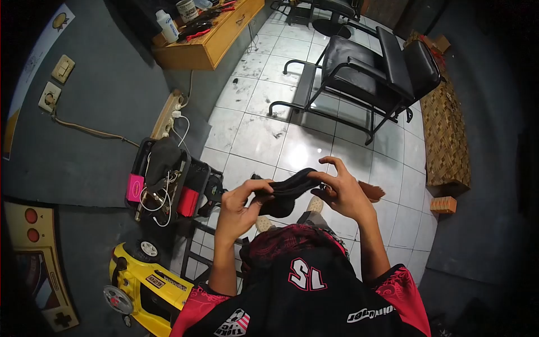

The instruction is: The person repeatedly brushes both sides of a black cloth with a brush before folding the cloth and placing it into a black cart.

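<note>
A black piece of cloth [292, 185] is stretched between my two hands in front of my body, with a rounded part hanging below its upper edge. I cannot make out exactly what kind of article it is. My left hand [238, 208] pinches its left end between thumb and fingers. At the other end, my right hand [342, 191] grips the cloth with the thumb and some fingers, while one finger is raised. Something brown [371, 191] shows behind the right wrist, partly hidden.
A black cushioned chair [359, 64] stands ahead on the white tiled floor [258, 137]. To my left are a cart [185, 180] with cables and a yellow toy car [151, 286]. A wooden shelf [224, 33] holds bottles and tools. An orange box [443, 205] lies right.
</note>
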The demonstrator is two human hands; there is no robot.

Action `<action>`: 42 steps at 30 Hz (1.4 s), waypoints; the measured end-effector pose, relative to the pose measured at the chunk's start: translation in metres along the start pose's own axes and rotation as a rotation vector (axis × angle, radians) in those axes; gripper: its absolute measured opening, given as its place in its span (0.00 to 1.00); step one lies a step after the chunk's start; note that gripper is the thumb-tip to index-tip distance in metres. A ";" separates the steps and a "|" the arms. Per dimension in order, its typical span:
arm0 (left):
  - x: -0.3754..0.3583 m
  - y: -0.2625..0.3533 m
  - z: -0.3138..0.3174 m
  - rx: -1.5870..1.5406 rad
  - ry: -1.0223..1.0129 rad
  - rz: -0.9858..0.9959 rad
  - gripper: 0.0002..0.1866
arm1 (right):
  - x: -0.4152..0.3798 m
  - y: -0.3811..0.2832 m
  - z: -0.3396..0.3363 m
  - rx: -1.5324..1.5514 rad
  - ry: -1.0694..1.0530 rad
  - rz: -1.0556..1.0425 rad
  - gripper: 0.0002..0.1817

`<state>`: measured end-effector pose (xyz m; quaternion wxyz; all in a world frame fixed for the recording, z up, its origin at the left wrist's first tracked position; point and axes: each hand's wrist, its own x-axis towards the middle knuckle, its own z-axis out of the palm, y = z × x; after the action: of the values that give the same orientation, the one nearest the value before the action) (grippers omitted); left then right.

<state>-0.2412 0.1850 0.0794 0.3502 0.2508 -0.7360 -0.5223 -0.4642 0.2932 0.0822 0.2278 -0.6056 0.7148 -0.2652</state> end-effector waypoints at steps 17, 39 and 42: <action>-0.001 -0.004 -0.028 0.173 0.129 -0.066 0.09 | -0.003 -0.007 0.021 0.140 -0.100 -0.187 0.20; 0.023 -0.037 0.016 -0.216 0.353 -0.028 0.16 | -0.015 -0.023 -0.027 0.354 0.371 -0.084 0.13; 0.023 -0.018 0.026 0.148 0.339 0.065 0.10 | -0.019 -0.033 -0.034 0.669 0.352 0.014 0.12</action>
<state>-0.2761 0.1774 0.0632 0.4665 0.3365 -0.7104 -0.4056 -0.4580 0.3114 0.1298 0.2885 -0.4379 0.6209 -0.5826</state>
